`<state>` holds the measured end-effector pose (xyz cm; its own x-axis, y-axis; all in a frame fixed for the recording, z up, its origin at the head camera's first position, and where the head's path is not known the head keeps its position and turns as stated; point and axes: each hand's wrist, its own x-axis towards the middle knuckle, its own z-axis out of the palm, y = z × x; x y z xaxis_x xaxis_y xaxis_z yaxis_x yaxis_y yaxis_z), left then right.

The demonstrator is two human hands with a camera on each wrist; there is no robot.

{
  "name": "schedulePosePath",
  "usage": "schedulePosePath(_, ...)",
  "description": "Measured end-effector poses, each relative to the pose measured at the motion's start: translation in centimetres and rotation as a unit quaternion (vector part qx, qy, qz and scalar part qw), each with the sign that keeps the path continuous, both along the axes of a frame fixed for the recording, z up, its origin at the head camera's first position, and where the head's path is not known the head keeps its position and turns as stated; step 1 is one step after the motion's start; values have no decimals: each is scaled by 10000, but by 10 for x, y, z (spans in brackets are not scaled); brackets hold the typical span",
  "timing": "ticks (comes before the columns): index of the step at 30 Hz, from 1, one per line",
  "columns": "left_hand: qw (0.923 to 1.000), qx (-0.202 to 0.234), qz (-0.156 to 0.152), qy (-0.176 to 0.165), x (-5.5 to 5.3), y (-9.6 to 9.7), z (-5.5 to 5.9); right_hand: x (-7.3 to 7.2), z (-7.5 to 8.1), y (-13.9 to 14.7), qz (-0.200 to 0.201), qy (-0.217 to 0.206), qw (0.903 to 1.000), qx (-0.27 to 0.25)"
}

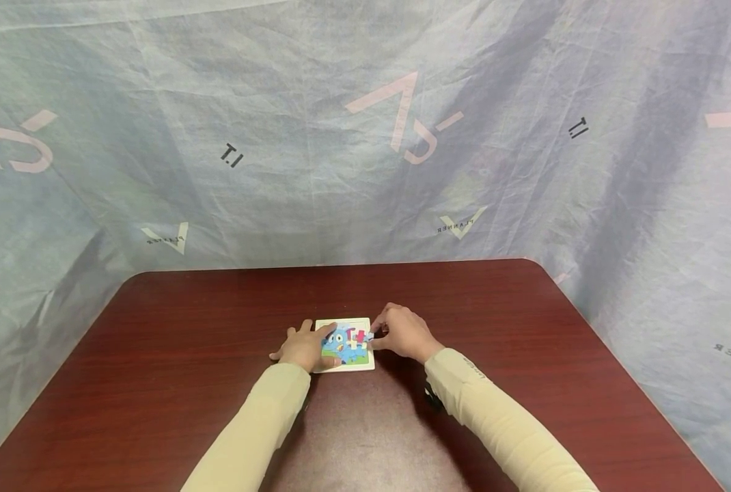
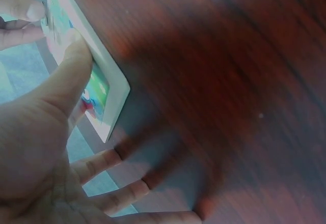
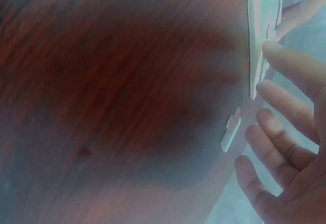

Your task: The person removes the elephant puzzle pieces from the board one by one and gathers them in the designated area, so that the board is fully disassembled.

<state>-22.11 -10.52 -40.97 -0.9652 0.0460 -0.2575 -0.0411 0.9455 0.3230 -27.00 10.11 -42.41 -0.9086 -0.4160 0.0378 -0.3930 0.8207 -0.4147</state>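
Observation:
A small jigsaw puzzle with a white border and a blue cartoon animal on green lies flat on the table. My left hand is spread along its left side. The left thumb rests on the picture, and the other fingers reach down to the tabletop. At the right edge, my right hand pinches a small blue puzzle piece between thumb and forefinger. Pink and white patches show in the picture beside it. One loose piece lies on the table under the right hand's fingers.
The dark red wooden table has rounded far corners. A grey cloth with printed letters hangs behind it and at both sides. Both forearms, in pale sleeves, extend over the near part of the tabletop.

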Motion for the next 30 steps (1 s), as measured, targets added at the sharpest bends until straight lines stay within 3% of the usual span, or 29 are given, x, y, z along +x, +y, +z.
schedulePosePath(10,9999,-54,-69,-60,0,-1,0,-5,8,11,-27,54,9998,-185)
schedulePosePath(16,9999,-106,-73,-110,-1,-1,-1,-9,11,24,206,15,9989,-432)
schedulePosePath(30,10000,-60,-73,-13,-1,-1,-1,-17,16,55,217,206,9995,-133)
